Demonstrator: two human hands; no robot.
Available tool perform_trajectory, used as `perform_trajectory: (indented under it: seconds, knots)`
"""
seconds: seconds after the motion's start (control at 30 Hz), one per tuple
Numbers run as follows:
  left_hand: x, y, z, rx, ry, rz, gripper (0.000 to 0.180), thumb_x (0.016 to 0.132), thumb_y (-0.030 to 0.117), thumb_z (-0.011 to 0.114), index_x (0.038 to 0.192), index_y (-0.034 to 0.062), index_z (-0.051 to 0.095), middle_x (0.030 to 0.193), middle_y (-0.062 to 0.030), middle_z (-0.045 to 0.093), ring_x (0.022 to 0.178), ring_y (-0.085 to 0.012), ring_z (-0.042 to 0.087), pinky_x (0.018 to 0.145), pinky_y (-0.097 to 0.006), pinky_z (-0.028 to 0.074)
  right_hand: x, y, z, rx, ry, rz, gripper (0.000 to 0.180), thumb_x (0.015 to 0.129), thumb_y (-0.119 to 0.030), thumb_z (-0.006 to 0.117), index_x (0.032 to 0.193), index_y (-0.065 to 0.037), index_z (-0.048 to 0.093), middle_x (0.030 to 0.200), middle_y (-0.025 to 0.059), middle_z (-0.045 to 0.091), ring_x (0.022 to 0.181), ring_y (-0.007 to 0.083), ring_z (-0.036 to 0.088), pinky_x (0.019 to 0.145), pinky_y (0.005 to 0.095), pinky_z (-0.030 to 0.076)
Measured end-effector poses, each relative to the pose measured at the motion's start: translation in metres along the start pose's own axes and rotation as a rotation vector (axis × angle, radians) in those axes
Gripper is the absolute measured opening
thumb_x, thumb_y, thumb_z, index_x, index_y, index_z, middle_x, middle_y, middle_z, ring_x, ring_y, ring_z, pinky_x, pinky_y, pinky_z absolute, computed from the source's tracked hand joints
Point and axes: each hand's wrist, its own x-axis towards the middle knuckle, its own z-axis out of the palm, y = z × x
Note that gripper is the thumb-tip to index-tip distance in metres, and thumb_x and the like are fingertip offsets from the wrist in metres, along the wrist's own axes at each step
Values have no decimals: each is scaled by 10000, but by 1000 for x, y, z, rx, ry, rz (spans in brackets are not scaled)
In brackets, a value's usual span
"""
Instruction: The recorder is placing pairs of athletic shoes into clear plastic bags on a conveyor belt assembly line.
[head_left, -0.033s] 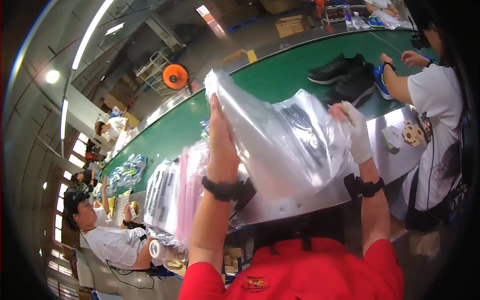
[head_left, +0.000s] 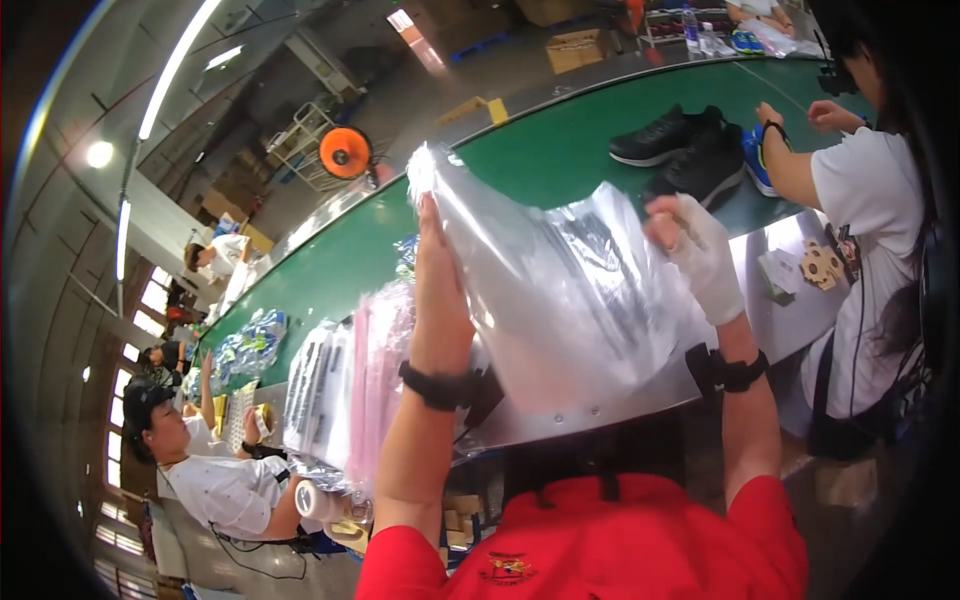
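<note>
In front of me a large clear plastic bag (head_left: 540, 320) is spread between my hands, with dark printing on its far part. My left hand (head_left: 442, 275) is upright along the bag's left edge, its fingers long and straight, the thumb hidden behind the film; it holds the bag there. At the bag's right edge is my right hand (head_left: 702, 255), in a white fingerless covering, its bare fingertips curled and slightly blurred against the film. Past it, a pair of black sneakers (head_left: 690, 165) stands on the green work surface (head_left: 520, 150).
To my left lie stacked plastic bags (head_left: 320, 390) and pink sheets (head_left: 375, 380). Co-workers in white shirts stand at both sides; the right one handles a blue shoe (head_left: 757, 165). A brown cardboard insert (head_left: 822, 266) lies on the metal table edge (head_left: 570, 425).
My right hand has shifted slightly left and turned, its fingers more curled. The bag has changed shape a little on its right side. The left hand stays at its edge.
</note>
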Motion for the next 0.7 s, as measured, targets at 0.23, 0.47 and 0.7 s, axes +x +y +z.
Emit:
perform_trajectory:
  seconds: [0.23,0.47,0.7]
  knots:
    - [-80,9,45,215,-25,-95,542,967,467,410,1318,54,431,1134,-53,565,931,-121,594,769,-258,510,35,-48,79,-292,-257,-567,818,758,-513,695,1340,-17,404,1295,117,500,1203,213,486,985,323,378]
    - [-86,-4,4,248,69,-305,483,966,451,438,1162,26,556,931,-18,613,768,-59,577,640,-211,477,55,-44,119,240,-663,-67,370,824,-337,672,975,-1,631,829,6,620,776,74,554,718,209,439]
    - [-95,-16,-24,265,61,-242,364,963,369,496,910,41,644,739,41,596,606,-23,521,543,-186,431,64,-66,124,-255,-667,-48,254,848,-245,628,778,-1,618,676,-10,561,628,46,478,579,217,402]
